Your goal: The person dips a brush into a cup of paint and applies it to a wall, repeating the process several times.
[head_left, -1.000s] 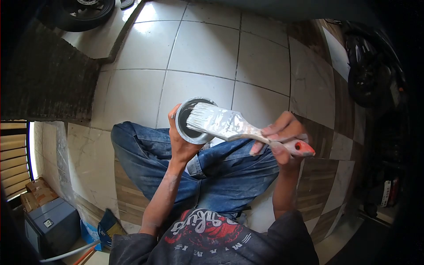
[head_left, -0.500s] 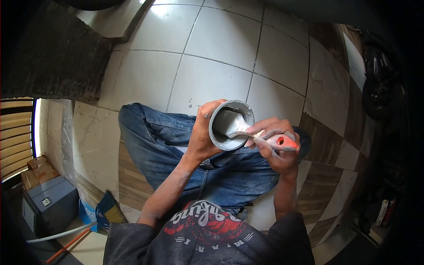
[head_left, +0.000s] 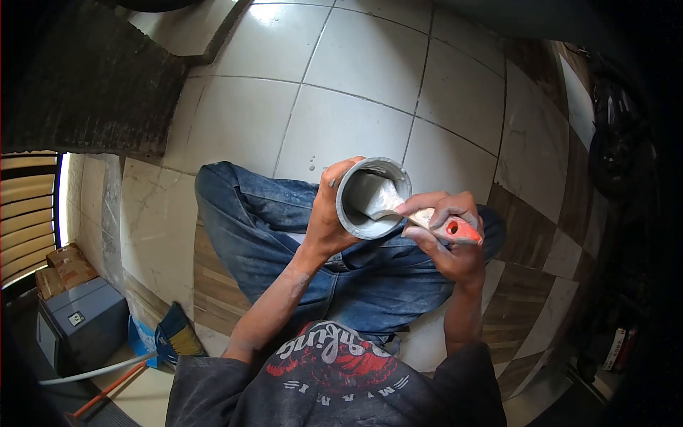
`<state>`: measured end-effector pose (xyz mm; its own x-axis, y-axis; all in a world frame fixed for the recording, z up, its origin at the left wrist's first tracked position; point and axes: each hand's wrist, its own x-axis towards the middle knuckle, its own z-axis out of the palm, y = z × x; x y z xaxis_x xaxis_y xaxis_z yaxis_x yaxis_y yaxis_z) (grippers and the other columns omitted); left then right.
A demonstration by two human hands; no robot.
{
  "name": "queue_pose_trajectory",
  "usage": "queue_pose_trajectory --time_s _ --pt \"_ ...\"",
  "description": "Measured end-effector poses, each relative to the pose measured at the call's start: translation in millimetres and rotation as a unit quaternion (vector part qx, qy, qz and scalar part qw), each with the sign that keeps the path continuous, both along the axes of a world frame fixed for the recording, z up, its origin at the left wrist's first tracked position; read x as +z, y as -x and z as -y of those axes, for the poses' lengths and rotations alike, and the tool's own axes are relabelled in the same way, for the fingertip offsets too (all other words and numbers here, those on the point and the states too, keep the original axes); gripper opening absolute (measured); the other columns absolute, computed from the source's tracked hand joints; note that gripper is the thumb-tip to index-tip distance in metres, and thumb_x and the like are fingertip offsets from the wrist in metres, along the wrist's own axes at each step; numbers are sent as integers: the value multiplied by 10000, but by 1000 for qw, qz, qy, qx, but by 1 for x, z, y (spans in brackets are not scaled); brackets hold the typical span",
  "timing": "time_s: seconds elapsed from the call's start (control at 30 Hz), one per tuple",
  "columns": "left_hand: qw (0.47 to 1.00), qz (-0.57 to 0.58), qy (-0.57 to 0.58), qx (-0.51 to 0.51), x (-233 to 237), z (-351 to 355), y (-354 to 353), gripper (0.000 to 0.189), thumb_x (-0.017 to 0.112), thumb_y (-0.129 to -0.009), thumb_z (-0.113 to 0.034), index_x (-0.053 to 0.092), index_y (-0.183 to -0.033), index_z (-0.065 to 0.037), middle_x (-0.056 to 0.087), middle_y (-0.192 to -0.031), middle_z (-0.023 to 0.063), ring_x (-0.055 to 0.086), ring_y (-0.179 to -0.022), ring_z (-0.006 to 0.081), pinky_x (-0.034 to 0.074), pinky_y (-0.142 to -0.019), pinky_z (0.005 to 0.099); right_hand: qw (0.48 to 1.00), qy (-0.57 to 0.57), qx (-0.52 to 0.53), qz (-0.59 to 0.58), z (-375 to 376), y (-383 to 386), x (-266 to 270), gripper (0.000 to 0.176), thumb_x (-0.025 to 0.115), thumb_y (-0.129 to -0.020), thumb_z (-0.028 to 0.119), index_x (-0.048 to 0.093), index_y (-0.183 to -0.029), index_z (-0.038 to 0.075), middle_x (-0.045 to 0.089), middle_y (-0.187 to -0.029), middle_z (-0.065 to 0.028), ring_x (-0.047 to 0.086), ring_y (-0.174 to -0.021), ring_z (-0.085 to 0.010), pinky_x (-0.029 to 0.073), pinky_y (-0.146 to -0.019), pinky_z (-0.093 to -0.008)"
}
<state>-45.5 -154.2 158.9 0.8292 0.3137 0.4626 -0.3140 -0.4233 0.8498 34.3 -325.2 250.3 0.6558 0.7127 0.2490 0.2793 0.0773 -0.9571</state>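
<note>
At the frame's centre, the left hand [head_left: 327,222] wraps a grey round container [head_left: 366,230]; the right hand [head_left: 453,260] grips a red-ended, paint-smeared brush [head_left: 382,196] dipping within its rim. Bare pale floor tiles [head_left: 352,114] spread above.

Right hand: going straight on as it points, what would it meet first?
The right hand would probably meet the grey container first, at its near rim; depth is unclear, they may already touch.

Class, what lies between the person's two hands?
The head view shows a grey container between left hand and right hand, with a brush reaching into it.
</note>
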Motion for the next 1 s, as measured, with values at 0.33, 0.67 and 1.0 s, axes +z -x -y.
queue_pose_trajectory --time_s 0.33,0.67,1.0 --pt "1000 -1 9 -7 -1 -2 6 957 900 -544 -154 322 -1296 -25 476 -1269 144 543 -1135 234 458 -954 330 984 99 27 144 -6 -14 13 344 827 -637 85 570 -863 39 611 -889 -104 625 -781 -184 498 -650 -286" --pt "999 -6 43 13 -12 2 5 899 890 -560 -188 364 -1277 -58 485 -1234 133 489 -1157 301 417 -971 391 977 144 -151 -41 -17 14 4 109 626 -818 62 540 -825 -4 574 -640 -71 575 -554 -112 442 -508 -258" --pt "999 -18 1 46 -20 -8 5 934 891 -539 -212 355 -1293 -80 475 -1235 125 471 -1155 303 405 -971 412 977 101 -189 3 -9 11 15 163 521 -889 119 507 -802 -18 543 -699 -76 516 -537 -93 406 -487 -227"
